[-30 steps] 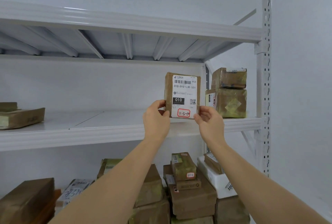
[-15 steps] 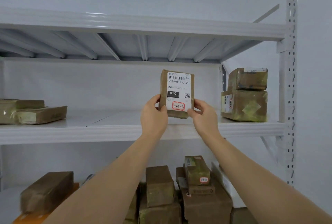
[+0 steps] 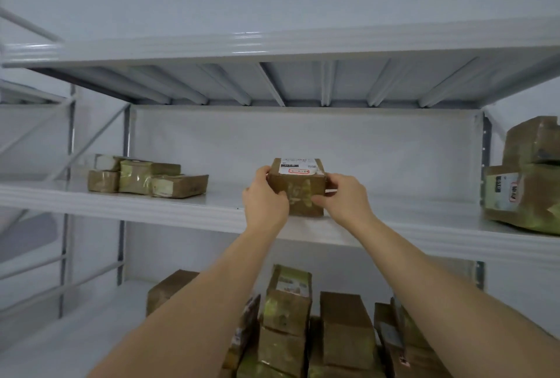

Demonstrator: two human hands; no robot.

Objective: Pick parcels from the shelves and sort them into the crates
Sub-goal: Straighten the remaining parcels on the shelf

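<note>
Head view: parcel [image 3: 298, 192] flat on shelf [image 3: 181, 211], label [image 3: 298, 166] up.

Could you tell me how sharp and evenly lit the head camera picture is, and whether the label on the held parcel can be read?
Head view: soft, even light, faint glare on the upper shelf edge; wide-angle bending of shelf lines; slight blur throughout. The label on the parcel, gripped by left hand and right hand, faces up, foreshortened and unreadable.
</note>
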